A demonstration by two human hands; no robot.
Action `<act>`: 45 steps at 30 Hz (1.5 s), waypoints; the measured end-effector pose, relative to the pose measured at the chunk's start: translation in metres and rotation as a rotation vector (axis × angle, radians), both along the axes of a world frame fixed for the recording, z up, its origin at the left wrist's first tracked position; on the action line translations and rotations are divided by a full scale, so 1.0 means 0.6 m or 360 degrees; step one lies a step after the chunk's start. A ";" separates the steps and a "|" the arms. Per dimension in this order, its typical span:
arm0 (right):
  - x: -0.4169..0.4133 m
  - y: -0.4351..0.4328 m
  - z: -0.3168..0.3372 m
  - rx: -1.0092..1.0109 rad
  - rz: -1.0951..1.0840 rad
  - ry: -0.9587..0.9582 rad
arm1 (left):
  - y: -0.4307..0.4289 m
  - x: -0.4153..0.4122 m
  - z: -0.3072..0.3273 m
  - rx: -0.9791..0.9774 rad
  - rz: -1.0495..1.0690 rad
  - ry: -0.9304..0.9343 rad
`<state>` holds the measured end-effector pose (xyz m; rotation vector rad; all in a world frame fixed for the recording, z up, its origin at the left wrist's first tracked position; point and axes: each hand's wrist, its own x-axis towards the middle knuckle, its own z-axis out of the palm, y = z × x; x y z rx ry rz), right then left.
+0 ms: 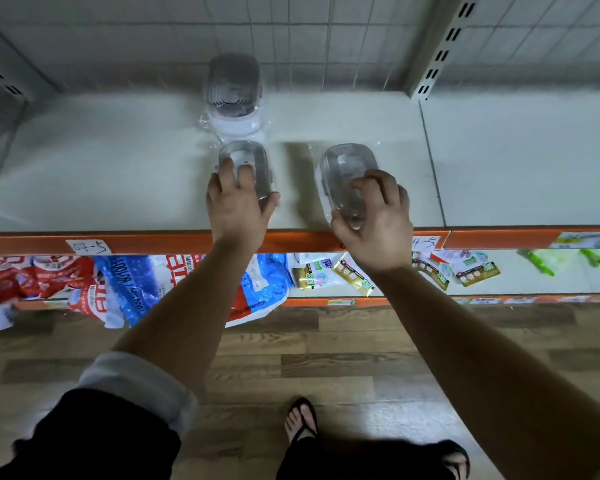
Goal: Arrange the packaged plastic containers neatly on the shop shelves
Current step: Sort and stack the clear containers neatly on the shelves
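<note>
Shelf: pale board with an orange front edge. All three containers are on or just over its middle. The step in hand looks like setting the front pair in line.
Lower shelf: red and blue bags at left, small packets at right. It plays no part in this step.
Back container: wrapped in clear film with a white base, standing near the rear wall. It serves as the mark to line up on.
Right container: clear and angled to the edge, near the front and apart from the left one. Whether it rests on the shelf cannot be told. It probably wants turning square, then setting level with its neighbour.
Left container: just in front of the back container, close to its wrap. Ease it straight back so the film neither snags nor shoves the rear one.
Right hand: grip clamped on the right container, fingers curled over its near end. Let go only once it sits flat.
Left hand: grip clamped on the left container, fingers over the top and thumb at its right side.
Tag: handwritten slip on the orange edge, left of both hands.
</note>
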<state>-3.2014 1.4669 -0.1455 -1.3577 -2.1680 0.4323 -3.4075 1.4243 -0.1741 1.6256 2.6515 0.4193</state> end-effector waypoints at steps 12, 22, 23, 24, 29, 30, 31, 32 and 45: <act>0.132 -0.039 0.072 0.0088 -0.0064 0.0069 | -0.067 0.124 0.111 0.0319 -0.0375 -0.0098; 0.382 -0.102 0.215 0.0126 -0.0198 0.0159 | -0.153 0.374 0.265 0.0380 -0.0670 -0.0158; 0.410 -0.106 0.230 0.0133 -0.0209 0.0167 | -0.156 0.403 0.280 0.0387 -0.0682 -0.0172; 0.438 -0.108 0.246 0.0145 -0.0212 0.0173 | -0.158 0.432 0.294 0.0398 -0.0691 -0.0181; 0.583 -0.102 0.325 0.0262 -0.0190 0.0210 | -0.159 0.577 0.358 0.0531 -0.0743 -0.0164; 0.612 -0.098 0.339 0.0284 -0.0182 0.0226 | -0.158 0.603 0.370 0.0571 -0.0756 -0.0140; 0.641 -0.093 0.352 0.0309 -0.0176 0.0245 | -0.155 0.628 0.382 0.0607 -0.0775 -0.0111; 0.669 -0.088 0.365 0.0337 -0.0168 0.0263 | -0.150 0.652 0.394 0.0636 -0.0791 -0.0081; 0.890 0.065 0.527 0.0400 -0.0417 0.0206 | 0.025 0.824 0.572 0.0737 -0.0900 0.0122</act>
